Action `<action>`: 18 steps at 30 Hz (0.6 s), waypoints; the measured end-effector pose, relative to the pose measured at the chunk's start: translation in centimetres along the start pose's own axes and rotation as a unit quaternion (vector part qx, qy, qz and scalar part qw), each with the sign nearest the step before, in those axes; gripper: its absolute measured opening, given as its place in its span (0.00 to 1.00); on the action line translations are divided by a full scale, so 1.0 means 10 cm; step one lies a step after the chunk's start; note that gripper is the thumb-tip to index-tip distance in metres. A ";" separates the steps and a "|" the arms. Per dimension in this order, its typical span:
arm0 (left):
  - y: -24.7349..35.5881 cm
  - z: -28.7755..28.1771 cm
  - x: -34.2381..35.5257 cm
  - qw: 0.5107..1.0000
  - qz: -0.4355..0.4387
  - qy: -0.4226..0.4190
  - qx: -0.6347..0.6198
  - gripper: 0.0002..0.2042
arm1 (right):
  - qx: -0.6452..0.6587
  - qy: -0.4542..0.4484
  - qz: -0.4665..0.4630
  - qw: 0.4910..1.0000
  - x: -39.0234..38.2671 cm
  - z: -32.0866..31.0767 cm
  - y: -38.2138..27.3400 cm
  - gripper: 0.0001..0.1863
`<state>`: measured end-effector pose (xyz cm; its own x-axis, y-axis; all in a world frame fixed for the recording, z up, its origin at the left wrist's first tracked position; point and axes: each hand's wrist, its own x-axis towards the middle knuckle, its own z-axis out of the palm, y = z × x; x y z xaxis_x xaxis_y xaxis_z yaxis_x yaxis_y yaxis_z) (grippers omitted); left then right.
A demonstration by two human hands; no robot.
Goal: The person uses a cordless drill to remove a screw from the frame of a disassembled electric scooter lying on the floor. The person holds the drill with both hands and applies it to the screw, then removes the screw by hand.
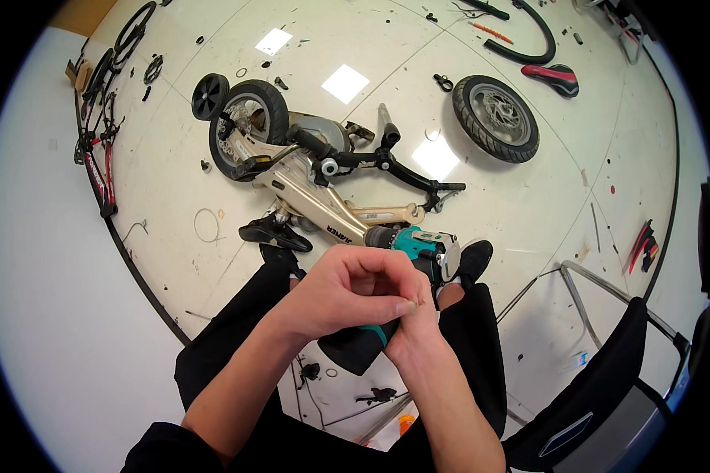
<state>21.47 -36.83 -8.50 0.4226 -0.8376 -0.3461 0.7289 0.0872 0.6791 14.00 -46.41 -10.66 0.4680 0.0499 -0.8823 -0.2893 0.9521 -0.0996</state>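
A teal and black cordless drill (427,246) is held in my right hand (415,322), its chuck toward the gold frame of a small children's bike (312,193). Its battery base shows below my hands. My left hand (347,288) crosses in front, thumb and forefinger pinched together against the right hand; anything between those fingertips is too small to make out. Much of the drill's handle and the right fingers are hidden. The bike lies between my feet, with its rear wheel (272,106), a stabiliser wheel (211,96) and black handlebar (359,159) at the far side.
A loose wheel (497,118) and a red-black saddle (556,80) lie on the tiles at the far right. A red bike frame (99,169) leans along the left wall. A black chair (592,386) stands close on my right. Small parts are scattered about the floor.
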 end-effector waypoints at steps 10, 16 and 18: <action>0.00 0.00 -0.01 1.000 -0.013 0.012 -0.001 0.04 | 0.010 -0.010 -0.001 1.000 0.02 -0.02 0.00 0.12; -0.01 0.01 0.00 1.000 -0.016 0.014 -0.004 0.05 | 0.019 -0.047 0.006 0.999 0.11 -0.13 0.02 0.19; 0.00 0.01 0.00 1.000 -0.017 0.015 0.007 0.05 | 0.004 -0.065 -0.008 0.998 0.10 -0.13 0.02 0.18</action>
<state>21.39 -36.93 -8.44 0.4139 -0.8237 -0.3877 0.7359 0.0521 0.6751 13.30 -46.53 -12.18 0.5774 0.0723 -0.8133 -0.2735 0.9557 -0.1092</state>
